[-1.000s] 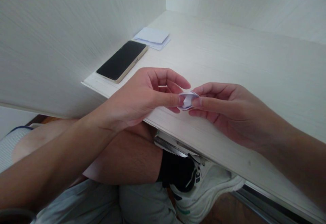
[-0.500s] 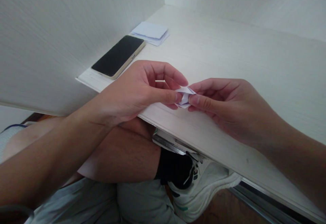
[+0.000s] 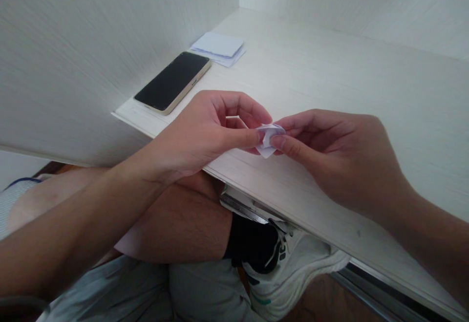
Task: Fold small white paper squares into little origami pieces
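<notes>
A small folded piece of white paper [image 3: 268, 147] is held between both hands, just above the front edge of the white desk [image 3: 330, 77]. My left hand [image 3: 230, 121] pinches its left side, thumb in front and fingers behind. On the other side, my right hand [image 3: 330, 151] grips the paper between thumb and index finger. The paper has several creased layers, with a pointed flap hanging down at the bottom. Fingertips cover parts of it, so its full shape is hidden.
A phone [image 3: 172, 80] with a dark screen lies on the desk by the left side panel [image 3: 91, 33]. Behind it sits a small stack of white paper sheets [image 3: 220, 46]. Below the desk edge are my crossed leg and a white shoe [image 3: 293, 268].
The paper's outline has shifted: its upper edge now looks rounded and a point shows below. My right hand has turned slightly, its knuckles further right. Both hands keep their hold.
</notes>
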`<state>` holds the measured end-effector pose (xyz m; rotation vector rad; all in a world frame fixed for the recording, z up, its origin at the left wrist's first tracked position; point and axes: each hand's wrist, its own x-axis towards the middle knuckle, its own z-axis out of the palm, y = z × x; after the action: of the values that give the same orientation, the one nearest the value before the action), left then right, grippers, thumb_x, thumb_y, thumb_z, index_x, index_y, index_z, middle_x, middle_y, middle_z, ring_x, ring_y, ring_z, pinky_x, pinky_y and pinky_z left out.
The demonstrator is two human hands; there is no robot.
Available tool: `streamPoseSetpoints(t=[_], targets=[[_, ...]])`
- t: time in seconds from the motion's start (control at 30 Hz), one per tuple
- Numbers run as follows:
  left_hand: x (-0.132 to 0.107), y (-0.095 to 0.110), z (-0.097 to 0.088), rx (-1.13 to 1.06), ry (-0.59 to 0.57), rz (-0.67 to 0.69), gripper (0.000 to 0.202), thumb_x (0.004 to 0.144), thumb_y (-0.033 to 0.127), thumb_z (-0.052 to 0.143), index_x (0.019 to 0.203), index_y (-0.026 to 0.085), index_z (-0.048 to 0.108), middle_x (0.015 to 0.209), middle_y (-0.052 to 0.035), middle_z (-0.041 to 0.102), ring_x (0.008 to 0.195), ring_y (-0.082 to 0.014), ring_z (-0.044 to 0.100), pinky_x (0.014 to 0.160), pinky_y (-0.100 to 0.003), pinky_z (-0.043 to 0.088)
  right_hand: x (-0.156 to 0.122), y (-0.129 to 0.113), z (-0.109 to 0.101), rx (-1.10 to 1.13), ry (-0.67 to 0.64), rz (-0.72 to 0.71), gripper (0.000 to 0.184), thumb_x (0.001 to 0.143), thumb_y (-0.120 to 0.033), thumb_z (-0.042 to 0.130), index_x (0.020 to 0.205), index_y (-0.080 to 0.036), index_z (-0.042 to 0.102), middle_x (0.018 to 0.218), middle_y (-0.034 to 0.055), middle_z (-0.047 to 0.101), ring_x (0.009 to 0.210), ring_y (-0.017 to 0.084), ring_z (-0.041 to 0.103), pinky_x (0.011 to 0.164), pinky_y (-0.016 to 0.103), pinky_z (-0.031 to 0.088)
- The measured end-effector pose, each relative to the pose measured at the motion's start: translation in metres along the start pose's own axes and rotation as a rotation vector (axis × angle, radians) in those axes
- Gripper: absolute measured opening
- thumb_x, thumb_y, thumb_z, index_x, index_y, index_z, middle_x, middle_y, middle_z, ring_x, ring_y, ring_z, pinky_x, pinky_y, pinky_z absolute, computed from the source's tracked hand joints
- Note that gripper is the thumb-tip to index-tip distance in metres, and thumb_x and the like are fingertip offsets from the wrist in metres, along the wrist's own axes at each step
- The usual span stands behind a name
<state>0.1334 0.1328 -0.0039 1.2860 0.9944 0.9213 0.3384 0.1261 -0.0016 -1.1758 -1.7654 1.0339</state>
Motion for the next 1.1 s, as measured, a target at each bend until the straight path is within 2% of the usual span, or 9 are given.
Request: streamPoseSetpoints(t=[0.17, 0.3, 0.43, 0.53, 0.7, 1.0, 1.1], targets=[[0.001, -0.001, 0.004, -0.019, 0.032, 0.005, 0.017, 0.077, 0.026, 0.089, 0.083, 0.019, 0.074, 0.077, -0.0013, 0.075, 0.077, -0.0189, 0.077, 0.068, -0.027, 0.062, -0.004, -0.004, 0.005, -0.009, 0.052, 0.002, 0.017, 0.081, -0.037, 0.088, 0.09, -0.025, 0.081, 0.083, 0.0027, 0.08, 0.074, 0.021, 0.074, 0.067, 0.035, 0.062], [0.003, -0.002, 0.007, -0.045, 0.036, 0.02, 0.015, 0.078, 0.021, 0.086, 0.085, 0.019, 0.073, 0.078, -0.0006, 0.075, 0.078, -0.0179, 0.077, 0.073, -0.029, 0.063, -0.002, 0.0, 0.005, 0.087, 0.075, 0.039, 0.019, 0.081, -0.038, 0.087, 0.093, -0.025, 0.08, 0.092, 0.0032, 0.081, 0.082, 0.021, 0.075, 0.078, 0.036, 0.064], [0.002, -0.004, 0.008, -0.072, 0.038, 0.067, 0.013, 0.079, 0.012, 0.082, 0.086, 0.019, 0.074, 0.08, 0.0005, 0.074, 0.076, -0.0151, 0.075, 0.074, -0.027, 0.062, 0.003, 0.006, 0.0, 0.252, 0.017, 0.095, 0.024, 0.074, -0.035, 0.092, 0.092, -0.027, 0.079, 0.095, 0.0011, 0.081, 0.089, 0.02, 0.075, 0.087, 0.036, 0.064], [0.002, -0.005, 0.008, -0.068, 0.04, 0.077, 0.012, 0.08, 0.01, 0.08, 0.086, 0.019, 0.074, 0.08, 0.0009, 0.074, 0.075, -0.014, 0.074, 0.073, -0.026, 0.062, 0.005, 0.006, -0.002, 0.271, -0.046, 0.122, 0.026, 0.072, -0.037, 0.093, 0.09, -0.026, 0.079, 0.094, 0.0012, 0.08, 0.089, 0.02, 0.075, 0.086, 0.037, 0.064], [0.001, -0.006, 0.008, 0.0, 0.057, 0.041, 0.011, 0.079, 0.014, 0.082, 0.086, 0.02, 0.074, 0.081, -0.0001, 0.075, 0.076, -0.0161, 0.075, 0.069, -0.027, 0.06, 0.003, 0.002, -0.001, 0.202, -0.058, 0.121, 0.025, 0.073, -0.037, 0.092, 0.089, -0.023, 0.08, 0.089, 0.0028, 0.08, 0.085, 0.021, 0.076, 0.079, 0.037, 0.065], [-0.001, -0.007, 0.012, 0.041, 0.082, 0.074, 0.015, 0.08, 0.027, 0.085, 0.084, 0.02, 0.073, 0.077, -0.0008, 0.075, 0.073, -0.0169, 0.073, 0.064, -0.026, 0.058, -0.003, -0.001, 0.007, 0.133, 0.092, 0.086, 0.02, 0.075, -0.032, 0.092, 0.087, -0.024, 0.077, 0.086, 0.0012, 0.079, 0.08, 0.02, 0.075, 0.077, 0.037, 0.066], [-0.001, -0.006, 0.013, 0.046, 0.085, 0.077, 0.016, 0.079, 0.028, 0.086, 0.083, 0.02, 0.073, 0.075, -0.0004, 0.074, 0.072, -0.0165, 0.072, 0.064, -0.026, 0.057, -0.003, 0.001, 0.006, 0.113, 0.104, 0.081, 0.02, 0.076, -0.033, 0.091, 0.088, -0.024, 0.078, 0.088, 0.0019, 0.08, 0.081, 0.021, 0.076, 0.079, 0.038, 0.066]])
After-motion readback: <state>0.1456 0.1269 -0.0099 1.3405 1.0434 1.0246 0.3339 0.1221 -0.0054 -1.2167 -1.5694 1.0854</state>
